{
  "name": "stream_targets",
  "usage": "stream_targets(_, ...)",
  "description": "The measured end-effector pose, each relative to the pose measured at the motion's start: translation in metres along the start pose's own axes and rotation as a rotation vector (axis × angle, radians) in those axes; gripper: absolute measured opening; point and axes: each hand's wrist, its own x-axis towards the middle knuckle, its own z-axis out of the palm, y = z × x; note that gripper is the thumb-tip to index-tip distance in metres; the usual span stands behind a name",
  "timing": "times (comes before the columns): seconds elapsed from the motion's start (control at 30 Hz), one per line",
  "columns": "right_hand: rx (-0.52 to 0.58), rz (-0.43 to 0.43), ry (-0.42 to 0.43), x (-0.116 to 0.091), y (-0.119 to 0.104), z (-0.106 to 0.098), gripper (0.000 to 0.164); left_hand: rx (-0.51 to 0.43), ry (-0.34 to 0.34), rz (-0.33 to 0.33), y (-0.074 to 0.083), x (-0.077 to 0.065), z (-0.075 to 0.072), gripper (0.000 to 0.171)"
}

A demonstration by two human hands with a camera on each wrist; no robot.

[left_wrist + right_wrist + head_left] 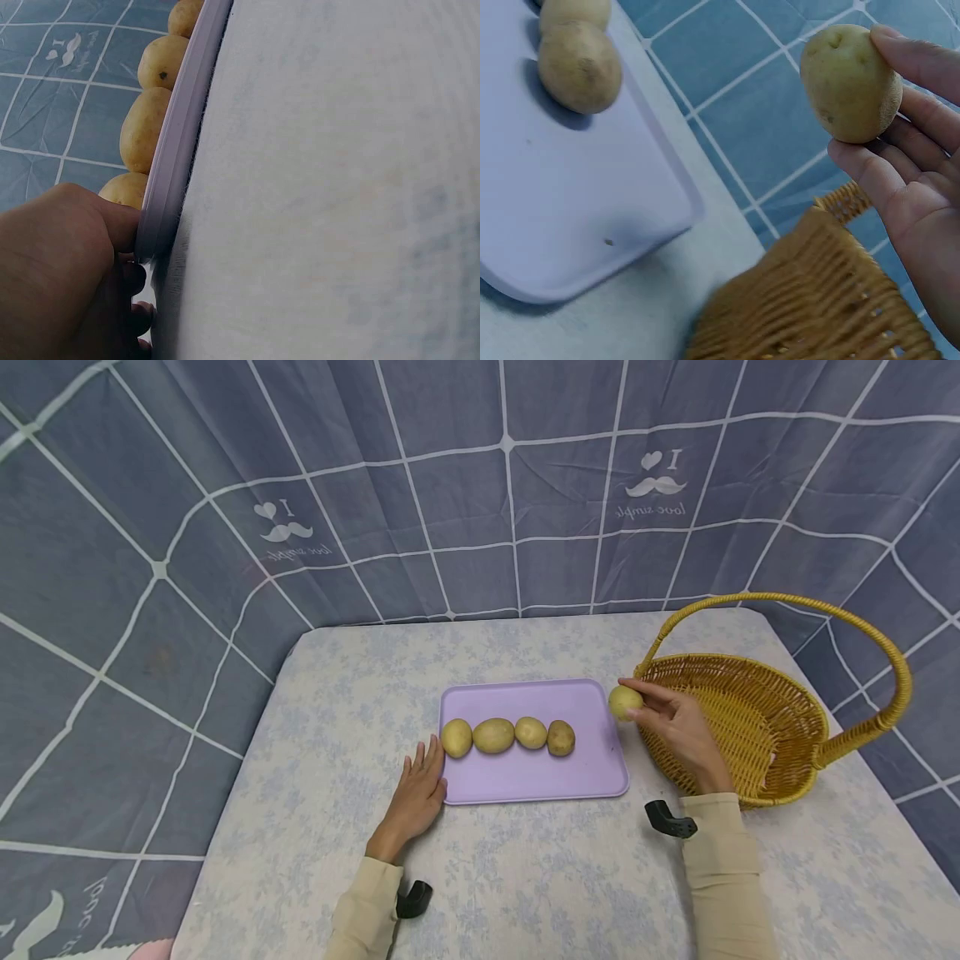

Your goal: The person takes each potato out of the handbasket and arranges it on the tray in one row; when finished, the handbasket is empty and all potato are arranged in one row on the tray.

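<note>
A yellow-brown potato [625,702] is pinched between the thumb and fingers of my right hand [678,731]. In the right wrist view that potato [851,84] is held up above the tray's level, between the tray and the basket. Several potatoes [493,736] lie in a row across the lilac tray [525,781]. My left hand [415,793] lies at the tray's left edge with fingers extended, close to the leftmost potato [456,738]. The left wrist view shows the left thumb against the tray rim [176,161]; the other fingers are partly hidden.
To the right of the tray stands a woven basket [813,718] with a tall arched handle [810,602]. Nothing shows inside it. A pale floral cloth covers the table [540,877]. Blue checked curtains [465,510] hang behind and at both sides.
</note>
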Motion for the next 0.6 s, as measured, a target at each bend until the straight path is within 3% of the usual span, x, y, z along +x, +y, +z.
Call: stream_targets(0.6, -0.051, -0.02, -0.122, 0.009, 0.018, 0.032, 0.047, -0.001, 0.01, 0.003, 0.0, 0.0, 0.001, 0.059)
